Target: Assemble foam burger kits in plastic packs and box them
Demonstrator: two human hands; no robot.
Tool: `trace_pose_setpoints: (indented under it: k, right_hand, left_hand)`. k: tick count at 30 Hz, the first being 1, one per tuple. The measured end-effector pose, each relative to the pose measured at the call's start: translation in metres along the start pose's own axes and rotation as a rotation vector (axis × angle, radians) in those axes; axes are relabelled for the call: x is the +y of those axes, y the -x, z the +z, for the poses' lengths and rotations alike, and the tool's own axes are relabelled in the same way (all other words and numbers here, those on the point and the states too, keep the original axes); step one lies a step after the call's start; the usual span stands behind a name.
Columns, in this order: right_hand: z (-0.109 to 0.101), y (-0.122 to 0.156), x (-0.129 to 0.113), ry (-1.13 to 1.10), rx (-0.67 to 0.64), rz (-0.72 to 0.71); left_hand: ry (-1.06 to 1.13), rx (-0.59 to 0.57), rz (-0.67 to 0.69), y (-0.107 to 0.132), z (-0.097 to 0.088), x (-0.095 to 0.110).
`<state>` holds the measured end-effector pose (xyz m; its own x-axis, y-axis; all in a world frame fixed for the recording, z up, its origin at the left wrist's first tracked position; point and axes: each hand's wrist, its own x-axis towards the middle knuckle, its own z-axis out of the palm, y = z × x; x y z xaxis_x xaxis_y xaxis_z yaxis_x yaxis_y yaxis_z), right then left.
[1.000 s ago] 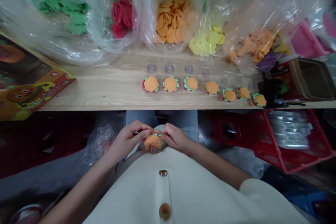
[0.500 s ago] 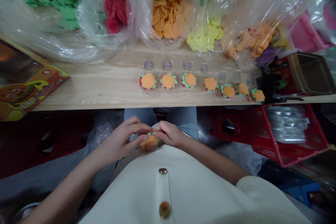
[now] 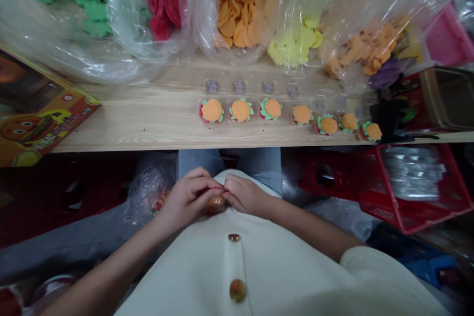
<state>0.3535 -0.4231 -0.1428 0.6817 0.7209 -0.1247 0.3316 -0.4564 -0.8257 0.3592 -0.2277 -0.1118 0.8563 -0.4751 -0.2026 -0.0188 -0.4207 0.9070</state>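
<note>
a: hands have closed in since a moment ago, and the little foam burger has nearly vanished between them. where is it now?

b: held just above the white top, only an orange edge showing. the left hand is curled closed around it, and the right hand grips it from the other side.

a: what's in hand?

b: working at its layers, by the look of it; that calls for a steady pinch.

a: and further out?

b: finished burgers sit in a row on the table, with orange foam discs in a plastic bag behind.
</note>
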Motion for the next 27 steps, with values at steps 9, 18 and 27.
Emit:
trace_pose_setpoints:
  k: [9,18,27]
  right_hand:
    - [-0.010,-0.001,0.005,-0.326,0.208,0.154]
    - [-0.062,-0.014,-0.012,0.027,-0.079,0.062]
    - [-0.054,-0.003,-0.015,0.238,-0.171,0.018]
  left_hand:
    - [0.716,0.239,-0.385,-0.003,0.000,-0.018]
    - [0.665,0.184,-0.380,-0.008,0.021,-0.008]
    - [0.223,0.245,-0.107,-0.008,0.039,-0.001]
